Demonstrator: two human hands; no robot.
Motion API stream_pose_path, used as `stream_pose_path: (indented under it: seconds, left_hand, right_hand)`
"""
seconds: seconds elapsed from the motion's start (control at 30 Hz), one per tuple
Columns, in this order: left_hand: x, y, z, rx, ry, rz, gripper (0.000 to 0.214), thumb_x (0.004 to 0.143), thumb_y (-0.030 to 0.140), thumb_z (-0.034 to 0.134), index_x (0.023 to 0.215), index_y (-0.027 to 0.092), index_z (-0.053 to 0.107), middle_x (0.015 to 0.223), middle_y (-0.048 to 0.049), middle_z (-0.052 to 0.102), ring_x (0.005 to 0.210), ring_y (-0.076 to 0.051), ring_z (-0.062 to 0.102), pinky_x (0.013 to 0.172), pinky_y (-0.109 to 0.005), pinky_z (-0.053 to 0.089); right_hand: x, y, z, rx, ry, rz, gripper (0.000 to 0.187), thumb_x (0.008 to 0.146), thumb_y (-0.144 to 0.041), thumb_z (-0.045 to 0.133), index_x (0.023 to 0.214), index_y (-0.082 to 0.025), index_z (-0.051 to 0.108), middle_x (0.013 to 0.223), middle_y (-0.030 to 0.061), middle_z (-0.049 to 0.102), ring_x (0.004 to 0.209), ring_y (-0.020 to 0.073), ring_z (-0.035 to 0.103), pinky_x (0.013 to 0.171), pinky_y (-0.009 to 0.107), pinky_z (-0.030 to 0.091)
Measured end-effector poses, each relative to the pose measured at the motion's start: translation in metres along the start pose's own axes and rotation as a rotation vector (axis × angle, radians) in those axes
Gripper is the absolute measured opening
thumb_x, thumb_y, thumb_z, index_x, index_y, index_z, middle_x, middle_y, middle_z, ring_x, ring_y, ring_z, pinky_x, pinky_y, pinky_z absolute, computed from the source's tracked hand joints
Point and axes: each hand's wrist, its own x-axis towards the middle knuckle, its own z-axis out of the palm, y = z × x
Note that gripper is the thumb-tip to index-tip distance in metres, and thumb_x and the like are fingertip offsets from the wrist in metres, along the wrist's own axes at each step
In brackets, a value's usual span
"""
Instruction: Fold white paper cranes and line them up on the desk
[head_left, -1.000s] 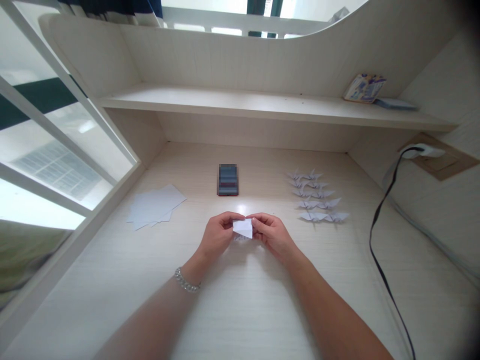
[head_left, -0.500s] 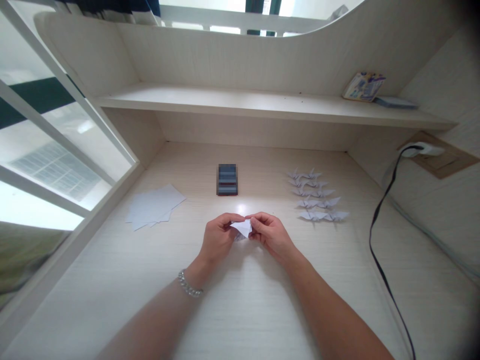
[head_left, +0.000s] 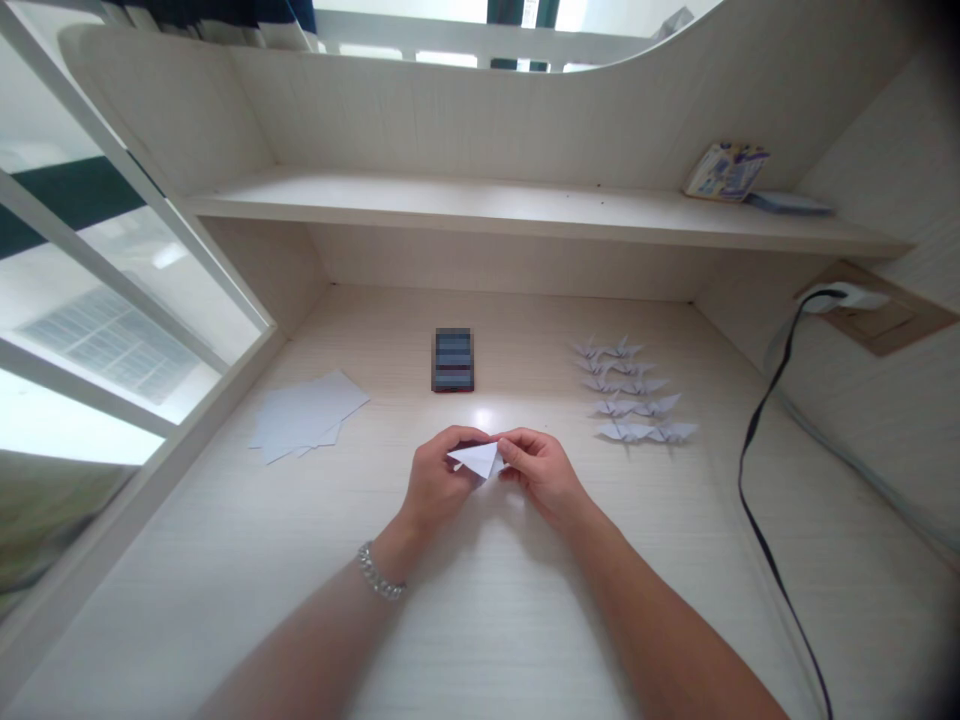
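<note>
A small piece of folded white paper is held between both hands over the middle of the desk. One flap of it faces me as a pointed triangle. My left hand grips its left side, the fingers partly behind the paper. On the other side my right hand pinches the right edge between thumb and fingers. To the right stand several folded paper cranes in rows. Loose white paper sheets lie in an overlapping pile to the left.
Behind my hands lies a dark phone-like rectangle, its face blurred. A black cable runs from a white plug down the right side. The shelf above the desk's back carries a small colourful box.
The folded paper has turned, and its triangular flap now looks wider and points further left. Both hands keep their hold in nearly the same place.
</note>
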Motion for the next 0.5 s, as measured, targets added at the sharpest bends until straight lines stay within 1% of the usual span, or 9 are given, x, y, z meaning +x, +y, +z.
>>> stream_pose_path:
  seconds: [0.1, 0.2, 0.3, 0.4, 0.5]
  left_hand:
    - [0.001, 0.003, -0.002, 0.021, 0.006, 0.005, 0.016, 0.067, 0.023, 0.067, 0.081, 0.018, 0.069, 0.083, -0.0058, 0.068, 0.077, -0.019, 0.062, 0.071, -0.027, 0.047]
    - [0.0, 0.002, -0.001, 0.032, 0.055, -0.017, 0.014, 0.069, 0.024, 0.065, 0.081, 0.018, 0.069, 0.081, -0.0054, 0.069, 0.073, -0.018, 0.062, 0.066, -0.026, 0.047]
    - [-0.001, -0.002, 0.001, 0.038, 0.065, -0.038, 0.013, 0.071, 0.023, 0.062, 0.083, 0.018, 0.068, 0.081, -0.0045, 0.068, 0.07, -0.016, 0.062, 0.063, -0.024, 0.046]
    - [-0.001, -0.008, 0.002, 0.023, 0.057, -0.07, 0.017, 0.073, 0.023, 0.06, 0.088, 0.018, 0.065, 0.081, -0.0039, 0.068, 0.07, -0.015, 0.061, 0.063, -0.023, 0.046]
    - [0.001, -0.012, 0.002, -0.052, 0.036, -0.124, 0.023, 0.077, 0.025, 0.056, 0.097, 0.017, 0.061, 0.08, -0.0035, 0.066, 0.069, -0.015, 0.06, 0.061, -0.023, 0.046]
  right_hand:
    - [0.0, -0.001, 0.0, -0.042, -0.007, -0.003, 0.024, 0.066, -0.038, 0.07, 0.078, -0.017, 0.069, 0.07, 0.0025, 0.064, 0.061, 0.0124, 0.057, 0.052, 0.022, 0.046]
    - [-0.001, -0.002, 0.0, -0.058, -0.002, -0.005, 0.025, 0.066, -0.04, 0.069, 0.078, -0.017, 0.069, 0.07, 0.0025, 0.064, 0.061, 0.0129, 0.057, 0.052, 0.023, 0.046]
    - [0.0, -0.002, 0.001, -0.062, 0.011, -0.007, 0.024, 0.067, -0.039, 0.069, 0.078, -0.017, 0.069, 0.07, 0.0026, 0.064, 0.062, 0.0132, 0.057, 0.053, 0.023, 0.046]
    - [0.0, -0.002, 0.0, -0.058, 0.017, 0.0, 0.023, 0.066, -0.038, 0.069, 0.077, -0.018, 0.069, 0.07, 0.0028, 0.065, 0.063, 0.0138, 0.057, 0.053, 0.023, 0.046]
    - [0.001, -0.002, -0.001, -0.032, 0.029, 0.016, 0.023, 0.066, -0.036, 0.07, 0.077, -0.017, 0.069, 0.071, 0.0033, 0.065, 0.064, 0.0138, 0.057, 0.054, 0.024, 0.046]
